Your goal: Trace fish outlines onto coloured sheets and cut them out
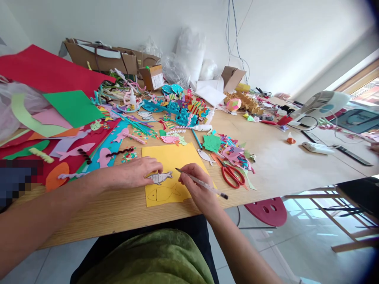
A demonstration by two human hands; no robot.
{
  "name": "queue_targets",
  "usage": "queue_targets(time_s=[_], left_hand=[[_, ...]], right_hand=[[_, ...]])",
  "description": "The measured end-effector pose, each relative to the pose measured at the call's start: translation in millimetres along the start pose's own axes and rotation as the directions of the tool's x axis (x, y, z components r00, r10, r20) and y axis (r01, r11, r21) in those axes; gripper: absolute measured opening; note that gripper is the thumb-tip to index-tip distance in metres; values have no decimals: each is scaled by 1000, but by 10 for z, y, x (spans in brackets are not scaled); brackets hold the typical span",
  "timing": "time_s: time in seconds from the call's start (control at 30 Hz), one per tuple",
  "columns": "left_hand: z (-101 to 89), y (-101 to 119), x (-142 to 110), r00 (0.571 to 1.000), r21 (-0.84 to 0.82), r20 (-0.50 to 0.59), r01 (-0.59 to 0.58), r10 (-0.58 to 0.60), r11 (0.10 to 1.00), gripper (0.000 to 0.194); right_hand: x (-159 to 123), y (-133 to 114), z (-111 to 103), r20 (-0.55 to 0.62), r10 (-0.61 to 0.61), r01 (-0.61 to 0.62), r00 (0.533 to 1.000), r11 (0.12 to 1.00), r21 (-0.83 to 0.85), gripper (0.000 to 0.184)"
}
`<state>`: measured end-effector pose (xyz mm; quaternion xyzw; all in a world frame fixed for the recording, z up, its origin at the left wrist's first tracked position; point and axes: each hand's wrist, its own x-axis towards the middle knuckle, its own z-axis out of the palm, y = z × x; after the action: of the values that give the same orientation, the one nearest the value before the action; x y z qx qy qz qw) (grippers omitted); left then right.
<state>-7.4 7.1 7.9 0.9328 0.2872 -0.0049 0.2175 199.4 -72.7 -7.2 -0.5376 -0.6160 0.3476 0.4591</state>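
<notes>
A sheet of yellow paper (166, 156) lies near the table's front edge, with a fish outline (164, 194) drawn on its lower part. Just above that drawing is a white-and-grey paper fish cutout (160, 178). My left hand (145, 169) is closed over its left end, fingers and thumb pressing it against the sheet. My right hand (197, 184) grips a pen (204, 184), its dark tip pointing left, just right of the cutout's tail. Red-handled scissors (232, 175) lie to the right of the sheet, beside another white fish cutout (205, 156).
Coloured sheets (72, 108) and fish shapes crowd the left. Glue bottles (132, 100), pipe cleaners and decorations fill the middle back, before cardboard boxes (103, 59). Paper scraps (237, 152) sit at right. A white fan (321, 104) and a red stool (268, 211) are further right.
</notes>
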Motion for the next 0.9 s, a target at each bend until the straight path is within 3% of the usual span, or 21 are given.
queue_targets(time_s=[0.1, 0.3, 0.67, 0.9], left_hand=[[-2, 70, 42, 999, 93, 7, 48, -49, 995, 29], [-15, 189, 152, 994, 210, 73, 65, -82, 976, 22], [-53, 248, 198, 988, 239, 93, 95, -120, 966, 13], [-78, 189, 31, 993, 183, 14, 110, -114, 977, 19]], right_hand=[[-35, 55, -24, -1, -25, 24, 1000, 989, -147, 11], [-54, 126, 19, 23, -86, 88, 996, 913, -397, 17], [-72, 151, 9, -11, -87, 76, 996, 921, -382, 18], [-71, 160, 9, -23, -71, 57, 997, 925, -375, 18]])
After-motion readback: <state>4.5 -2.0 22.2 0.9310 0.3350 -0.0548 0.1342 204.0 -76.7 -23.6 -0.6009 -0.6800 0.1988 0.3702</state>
